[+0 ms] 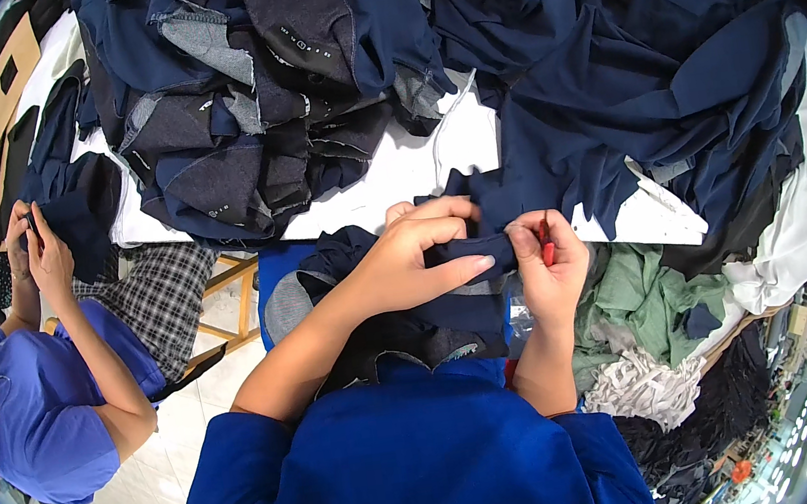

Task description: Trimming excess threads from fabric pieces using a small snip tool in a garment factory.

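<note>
A navy fabric piece (470, 256) is stretched between my two hands above my lap. My left hand (424, 254) is closed on its folded edge, thumb on the near side and fingers over the far side. At the right end of that edge, my right hand (555, 269) pinches the cloth between thumb and forefinger. A small red tool (547, 242) is also tucked in the right hand; its working end is hidden, so its kind cannot be told. More dark cloth with grey undersides (404, 338) lies over my lap, below the hands.
Dark garment pieces (241, 161) heap up on the white table (394, 177); navy cloth (636, 92) drapes at right. Green cloth (647, 303) and white scraps (647, 388) sit lower right. At left, a co-worker (49, 396) holds dark cloth near a wooden stool (232, 293).
</note>
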